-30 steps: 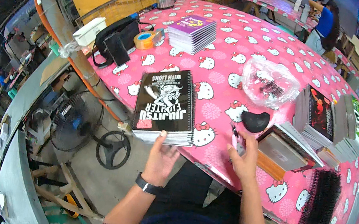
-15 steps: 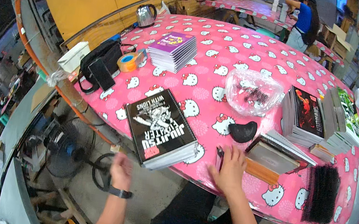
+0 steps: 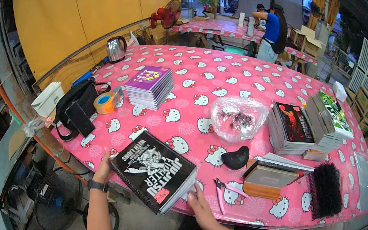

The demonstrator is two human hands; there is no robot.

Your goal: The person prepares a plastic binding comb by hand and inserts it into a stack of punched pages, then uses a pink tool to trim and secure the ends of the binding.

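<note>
A stack of black spiral-bound notebooks with a white figure on the cover lies slanted at the table's near edge. My left hand, a dark watch on its wrist, closes on the stack's left, spiral-bound side; its fingertips are partly hidden. At the lower right side, my right hand grips the page edges, with the fingers partly out of sight. To the right of this hand, pink-handled pliers lie on the table with handles spread. A black, rounded pouch-like object rests beyond the pliers.
On the pink patterned table stand purple books, red-figured notebooks and green-covered books. A clear plastic bag, black binding coils, a wooden stand and a black bag surround them. A person works farther back.
My right hand has left the pliers and moved left to the notebook stack. My left hand has come up to the stack's other side. The view has tilted upward.
</note>
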